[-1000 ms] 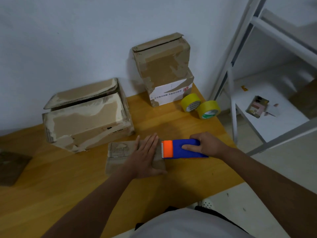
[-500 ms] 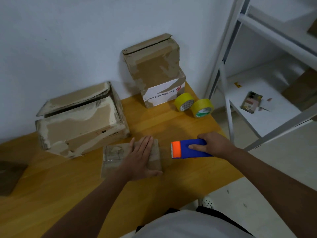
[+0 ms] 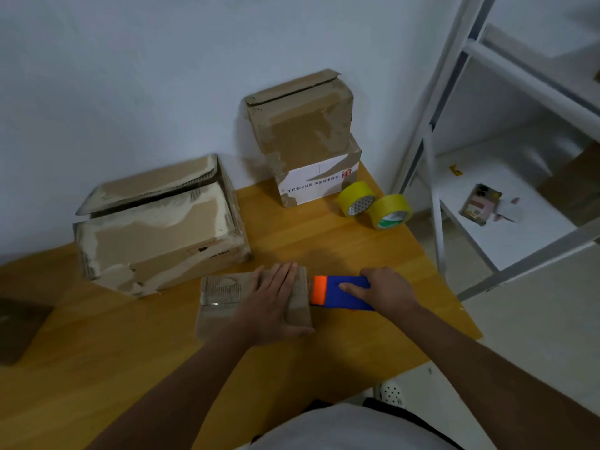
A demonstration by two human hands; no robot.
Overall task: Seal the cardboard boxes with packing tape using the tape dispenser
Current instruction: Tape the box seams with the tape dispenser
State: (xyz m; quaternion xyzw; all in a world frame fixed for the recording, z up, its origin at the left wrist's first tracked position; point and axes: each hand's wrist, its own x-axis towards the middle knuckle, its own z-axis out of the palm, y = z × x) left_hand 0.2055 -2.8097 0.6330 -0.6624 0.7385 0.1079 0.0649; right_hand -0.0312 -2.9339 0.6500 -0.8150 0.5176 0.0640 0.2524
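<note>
tape dispenser gripped beside small box.

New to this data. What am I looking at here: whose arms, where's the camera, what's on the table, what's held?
No machine: a person's bare arms, filmed by a wide-angle camera worn on the head, looking down. The left hand lies flat, fingers straight, on a small cardboard box on the wooden table. The right hand grips a blue and orange tape dispenser at that box's right edge. Farther back sit a large worn box, two stacked boxes and two yellow tape rolls. A white shelf stands right.
</note>
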